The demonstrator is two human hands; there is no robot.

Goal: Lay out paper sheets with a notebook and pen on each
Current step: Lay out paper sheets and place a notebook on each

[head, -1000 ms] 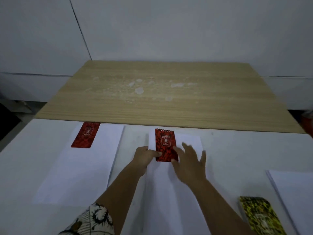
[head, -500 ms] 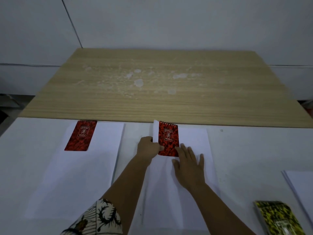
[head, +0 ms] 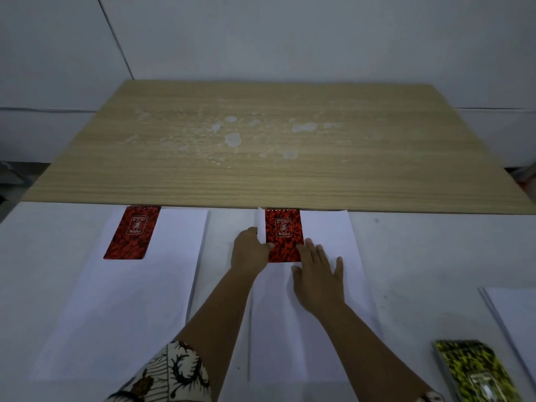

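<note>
I read this as an office or plain workroom, though the dim light leaves me unsure: bare grey-white walls (head: pixel 290 33), a white table (head: pixel 420 256) butted against a wood-grain desk (head: pixel 275 169) with pale stains, and only stationery laid out, white paper sheets (head: pixel 121 300), red spiral notebooks (head: pixel 132 232) and a yellow-patterned pad (head: pixel 475 369) beside a paper stack (head: pixel 519 320)

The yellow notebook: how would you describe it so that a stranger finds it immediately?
Start at the wooden board across the far side, then come down to the near right corner of the white table. The yellow notebook lies there, beside a stack of white sheets. Its cover is yellow and black, while the two other notebooks are red.
</note>
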